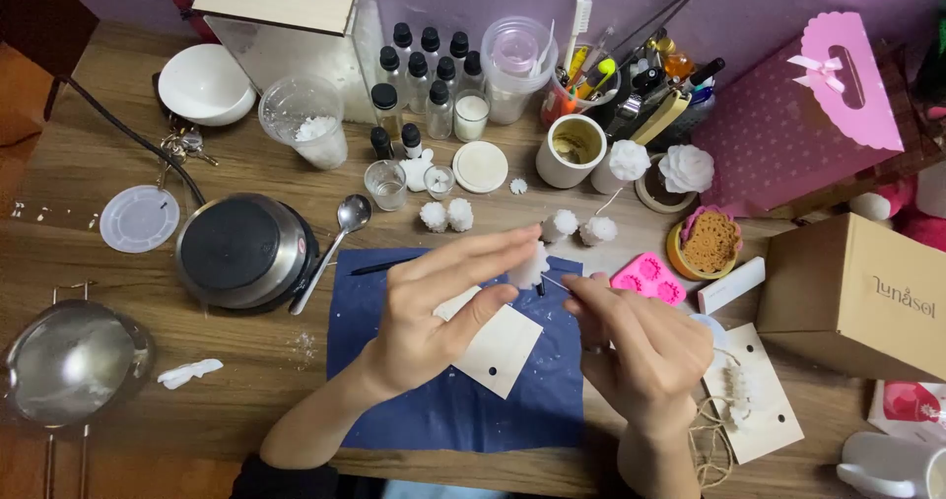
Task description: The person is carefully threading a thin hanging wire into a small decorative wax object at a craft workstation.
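My left hand (pixel 443 307) holds a small white flower-shaped wax piece (pixel 529 265) at its fingertips, above a dark blue mat (pixel 394 400). My right hand (pixel 641 346) pinches a thin wick or stick (pixel 554 282) that meets the wax piece from the right. A pale square card (pixel 498 351) with a small hole lies on the mat beneath my hands. Several more white wax flowers (pixel 445 215) stand on the wooden table just beyond the mat.
A small round electric hotplate (pixel 241 251) with a spoon (pixel 340 233) sits left of the mat, a metal pot (pixel 69 361) at far left. Dropper bottles (pixel 424 66), cups, a pink silicone mould (pixel 648 275), a cardboard box (pixel 857 297) and a pink gift bag (pixel 808 115) crowd the back and right.
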